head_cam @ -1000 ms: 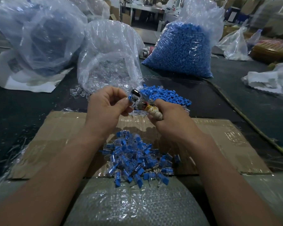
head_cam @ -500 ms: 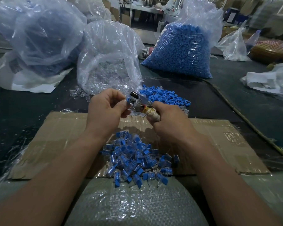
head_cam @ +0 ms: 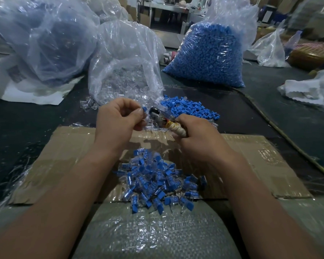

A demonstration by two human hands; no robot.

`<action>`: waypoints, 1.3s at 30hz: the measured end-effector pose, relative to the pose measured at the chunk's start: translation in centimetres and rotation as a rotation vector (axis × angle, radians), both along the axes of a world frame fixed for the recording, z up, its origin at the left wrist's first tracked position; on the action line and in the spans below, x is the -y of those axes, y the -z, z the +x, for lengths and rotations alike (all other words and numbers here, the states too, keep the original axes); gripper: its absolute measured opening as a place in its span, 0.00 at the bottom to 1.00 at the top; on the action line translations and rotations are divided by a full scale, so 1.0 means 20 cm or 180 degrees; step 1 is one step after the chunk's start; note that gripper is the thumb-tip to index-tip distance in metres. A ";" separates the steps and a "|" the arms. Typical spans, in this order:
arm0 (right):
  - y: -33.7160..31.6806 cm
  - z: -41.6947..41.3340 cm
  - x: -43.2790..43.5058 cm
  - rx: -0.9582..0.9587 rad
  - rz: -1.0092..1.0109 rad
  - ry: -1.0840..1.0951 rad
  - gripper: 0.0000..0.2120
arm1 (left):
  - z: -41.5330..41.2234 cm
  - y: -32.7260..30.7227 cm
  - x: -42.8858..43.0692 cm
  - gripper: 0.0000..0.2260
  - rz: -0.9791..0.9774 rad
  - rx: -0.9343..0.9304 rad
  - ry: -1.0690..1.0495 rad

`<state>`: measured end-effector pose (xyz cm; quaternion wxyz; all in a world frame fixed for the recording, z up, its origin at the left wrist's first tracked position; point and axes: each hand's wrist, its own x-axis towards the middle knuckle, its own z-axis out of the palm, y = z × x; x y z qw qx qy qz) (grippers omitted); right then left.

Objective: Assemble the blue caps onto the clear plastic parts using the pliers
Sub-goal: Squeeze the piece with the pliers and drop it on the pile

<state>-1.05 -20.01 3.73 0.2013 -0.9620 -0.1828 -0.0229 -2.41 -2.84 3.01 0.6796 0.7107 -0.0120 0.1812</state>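
Left hand [head_cam: 118,122] pinches a blue cap [head_cam: 144,109]; right hand [head_cam: 200,139], at three o'clock, grips taped pliers [head_cam: 164,119] above assembled pieces [head_cam: 157,182].

Your single camera sat on your head and faced forward and down; it looked from close above at your left hand [head_cam: 118,120] and right hand [head_cam: 198,139], fingers [head_cam: 120,107] near mid-frame; beyond the fingers it reached the bag of blue caps [head_cam: 209,53]; nearer than them, your forearms [head_cam: 54,193].

The pliers [head_cam: 157,115] have a glossy metal head and a pale wrapped handle. The blue caps [head_cam: 191,108] are matt plastic. The bags [head_cam: 123,58] are glossy, crinkled film; the cardboard [head_cam: 67,156] is matt.
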 end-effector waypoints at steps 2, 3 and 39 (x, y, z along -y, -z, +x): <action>0.00 0.00 0.02 -0.0090 -0.0106 -0.0024 0.06 | 0.00 -0.01 -0.02 0.08 -0.0199 -0.0055 0.0029; -0.01 0.00 0.02 -0.0136 -0.0135 -0.0025 0.07 | -0.01 -0.01 -0.03 0.07 -0.0285 -0.0085 0.0105; -0.01 -0.05 -0.06 0.0833 0.1546 -0.0733 0.12 | -0.03 -0.03 -0.02 0.07 -0.0306 -0.0654 0.1175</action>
